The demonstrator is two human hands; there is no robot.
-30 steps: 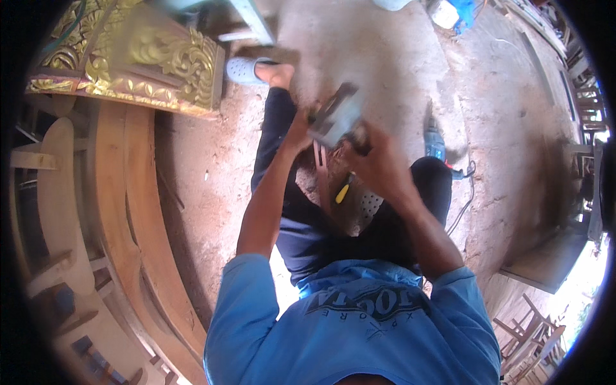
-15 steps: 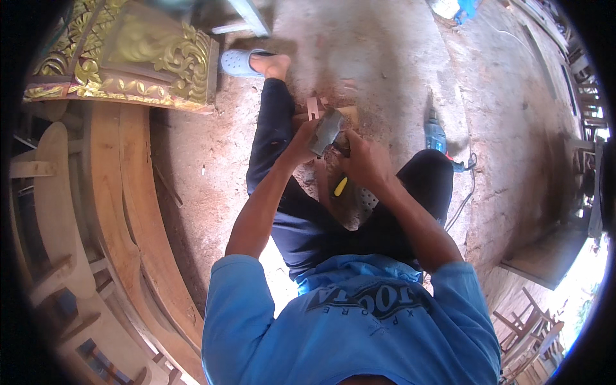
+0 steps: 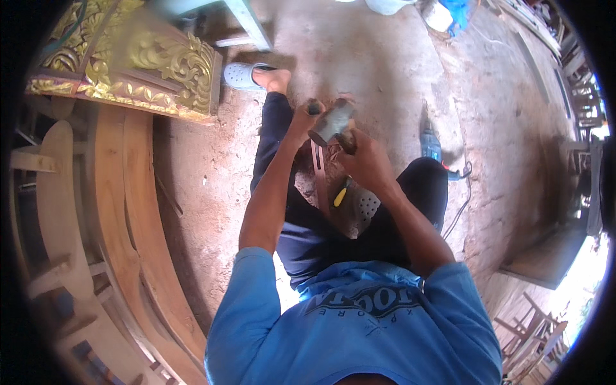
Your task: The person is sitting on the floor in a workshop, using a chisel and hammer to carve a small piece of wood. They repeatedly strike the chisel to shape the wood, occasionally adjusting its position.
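My left hand (image 3: pixel 300 125) is closed on a short dark tool handle (image 3: pixel 314 108) whose lower end is hidden. My right hand (image 3: pixel 364 154) grips the handle of a steel hammer (image 3: pixel 332 124), its head slightly blurred beside the left hand. Beneath both hands a slotted reddish wooden piece (image 3: pixel 320 176) lies among shavings between my legs. A yellow-handled tool (image 3: pixel 341 196) rests just below it, by a perforated grey clog (image 3: pixel 368 206).
Gilded carved furniture (image 3: pixel 128 64) fills the upper left, above long curved boards (image 3: pixel 147 237). A corded blue power tool (image 3: pixel 430 146) lies beside my right knee. A pale trestle leg (image 3: pixel 250 25) stands at the top; stacked chair frames (image 3: pixel 532 327) are at lower right.
The hammer head has moved down and up slightly near my left hand. Since half a second ago my left hand has risen a little, and the dark handle top now shows.
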